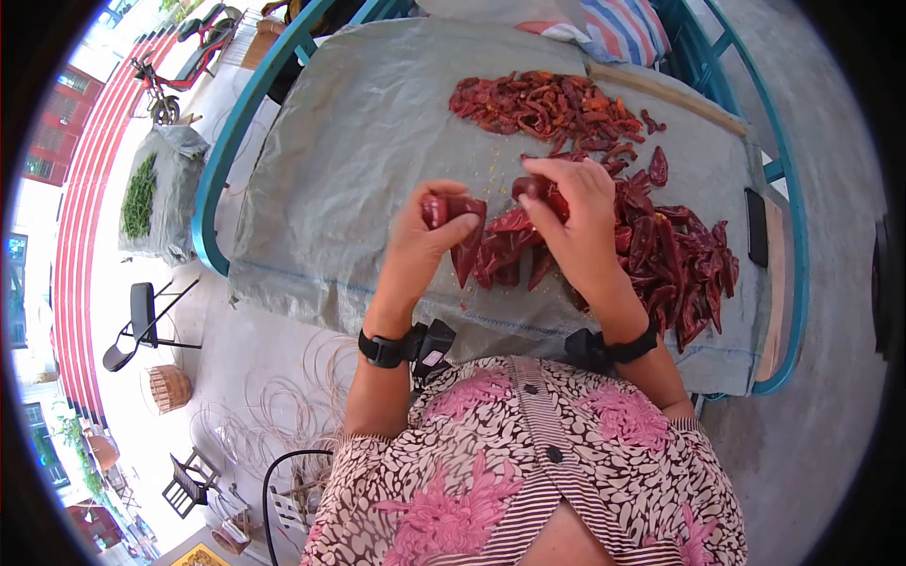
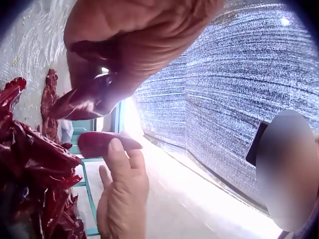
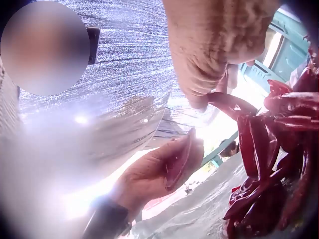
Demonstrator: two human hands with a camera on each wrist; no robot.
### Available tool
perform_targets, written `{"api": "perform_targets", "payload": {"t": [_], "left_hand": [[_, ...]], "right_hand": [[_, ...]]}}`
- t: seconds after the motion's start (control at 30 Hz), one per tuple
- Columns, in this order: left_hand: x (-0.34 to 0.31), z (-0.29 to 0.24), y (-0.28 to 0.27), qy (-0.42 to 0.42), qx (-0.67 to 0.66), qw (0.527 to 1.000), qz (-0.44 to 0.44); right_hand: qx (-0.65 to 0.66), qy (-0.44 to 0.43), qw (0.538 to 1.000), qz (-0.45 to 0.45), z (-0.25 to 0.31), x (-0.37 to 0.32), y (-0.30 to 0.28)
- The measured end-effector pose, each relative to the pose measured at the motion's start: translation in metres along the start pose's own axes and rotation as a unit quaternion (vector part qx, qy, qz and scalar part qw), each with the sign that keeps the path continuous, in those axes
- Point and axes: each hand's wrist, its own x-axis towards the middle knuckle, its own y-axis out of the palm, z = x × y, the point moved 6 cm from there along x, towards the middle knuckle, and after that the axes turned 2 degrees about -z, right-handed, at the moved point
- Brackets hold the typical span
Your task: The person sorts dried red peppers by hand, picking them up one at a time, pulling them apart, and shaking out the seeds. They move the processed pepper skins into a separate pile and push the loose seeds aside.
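Observation:
My left hand grips a dark red dried chili pepper, its pointed end angled downward in the head view. A short way to the right, my right hand pinches another dried chili between thumb and fingers. Both hands are held above the sheet-covered surface, apart from each other. Below and between them lie several whole chilies. A larger heap of glossy whole chilies spreads to the right, partly hidden by my right hand and forearm.
Beyond the hands is a pile of smaller, shrivelled red pieces. Pale seeds dot the grey plastic sheet. A phone lies by the right edge. Teal metal rails flank the surface, and a wooden strip runs along the back.

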Motion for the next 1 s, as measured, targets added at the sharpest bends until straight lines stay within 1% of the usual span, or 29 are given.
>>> {"api": "perform_targets", "payload": {"t": [0.03,0.07,0.17,0.2,0.3,0.37,0.4,0.5,0.53,0.57,0.63,0.7,0.73,0.8,0.87,0.9,0.97,1.0], "left_hand": [[0.0,-0.001,-0.003,0.01,-0.045,0.999,-0.024],[0.001,-0.002,-0.007,0.019,-0.091,0.995,-0.048],[0.001,-0.009,-0.005,0.076,-0.095,0.992,-0.034],[0.001,-0.011,-0.003,0.079,-0.086,0.993,-0.019],[-0.001,-0.013,0.009,0.079,-0.063,0.995,0.022],[-0.001,-0.01,0.015,0.069,-0.053,0.995,0.041],[0.001,-0.01,0.016,0.046,-0.067,0.996,0.035],[0.005,-0.002,-0.002,0.066,0.011,0.997,-0.04],[0.005,-0.001,-0.007,0.052,0.079,0.993,-0.064],[0.004,0.0,-0.013,0.039,0.147,0.985,-0.086],[-0.001,0.002,-0.015,0.028,0.238,0.964,-0.119],[-0.005,0.001,-0.014,0.034,0.287,0.947,-0.143],[-0.003,0.003,-0.016,0.08,0.292,0.939,-0.162],[-0.002,0.013,-0.019,0.168,0.302,0.917,-0.198],[-0.003,0.016,-0.018,0.197,0.442,0.86,-0.162],[-0.003,0.016,-0.015,0.21,0.507,0.824,-0.143],[-0.003,0.014,-0.007,0.218,0.457,0.857,-0.094],[-0.003,0.012,-0.001,0.222,0.432,0.871,-0.069]], "right_hand": [[-0.015,0.0,1.0,-0.008,0.002,0.004,0.0],[-0.001,-0.014,1.0,0.012,0.002,0.002,0.003],[0.024,-0.04,0.997,0.056,0.012,-0.002,0.004],[0.025,-0.033,0.996,0.074,0.012,-0.003,0.008],[0.079,-0.02,0.994,0.066,0.015,-0.004,0.014],[0.067,-0.012,0.996,0.05,0.007,-0.01,0.017],[0.061,-0.01,0.997,0.042,0.004,-0.009,0.017],[0.039,0.027,0.999,0.021,-0.003,-0.005,0.012],[0.033,0.035,0.999,0.013,-0.005,-0.005,0.012],[0.041,0.04,0.998,0.017,-0.003,-0.004,0.013],[0.053,0.049,0.997,0.026,0.001,-0.003,0.011],[0.049,0.061,0.997,0.017,-0.005,-0.005,0.008],[0.048,0.065,0.997,0.013,-0.009,-0.006,0.007],[0.012,0.054,0.998,0.037,-0.017,-0.011,0.003],[-0.024,0.039,0.996,0.077,-0.024,-0.018,0.002],[-0.053,0.015,0.994,0.095,-0.02,-0.02,0.003],[-0.11,-0.033,0.985,0.13,-0.013,-0.023,0.006],[-0.113,-0.033,0.985,0.127,-0.012,-0.024,0.006]]}}
